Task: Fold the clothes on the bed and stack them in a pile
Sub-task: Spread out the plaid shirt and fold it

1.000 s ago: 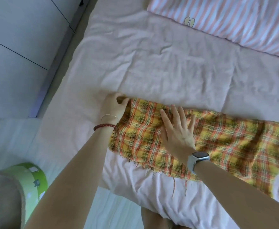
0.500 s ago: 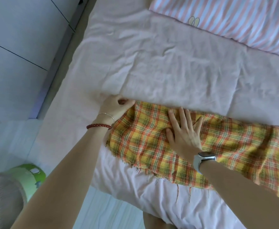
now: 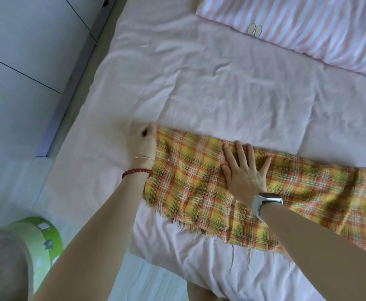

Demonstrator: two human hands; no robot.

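Note:
A yellow and orange plaid cloth (image 3: 195, 192) with a frayed near edge lies spread in a long strip across the pale pink bed sheet (image 3: 199, 83). My left hand (image 3: 143, 142) pinches the cloth's far left corner, fingers curled. My right hand (image 3: 245, 170), with a watch at the wrist, presses flat on the cloth's middle, fingers straight and spread. The cloth's right end runs out of view.
A pink-and-white striped pillow (image 3: 308, 25) lies at the far right of the bed. The bed's left edge meets a grey wardrobe (image 3: 25, 61). A green round container (image 3: 41, 237) stands on the floor at lower left.
My right hand has slid slightly toward the far edge of the cloth, smoothing it. My left hand keeps hold of the corner. The view shifted a little.

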